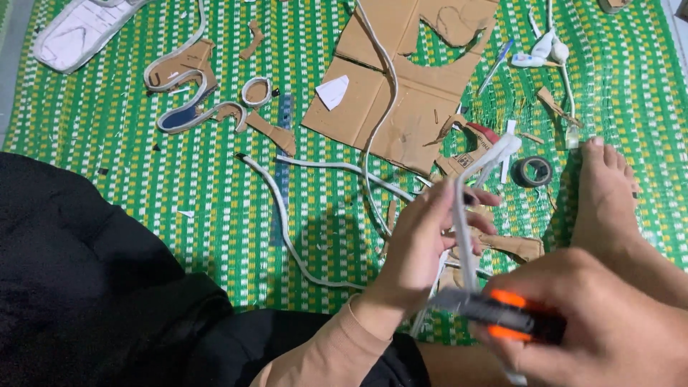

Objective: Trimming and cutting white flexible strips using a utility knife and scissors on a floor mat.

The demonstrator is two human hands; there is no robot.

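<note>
Head view: your left hand [419, 240] has its fingers closed on a white strip [464, 222] that rises toward the mat's [107, 122] right side, while your right hand [602, 322], cut off at the lower right corner, is wrapped around an orange-and-black utility knife [502, 315]. The blade is blurred, so whether it touches the strip cannot be told. A cut cardboard sheet [401, 86] runs off the top edge, and your bare foot [609, 193] partly hides the mat beside a tape roll [534, 170].

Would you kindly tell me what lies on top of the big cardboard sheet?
On the cardboard sheet lie a small white paper scrap and a long white strip running down across it. The green mat beneath it is covered.
</note>
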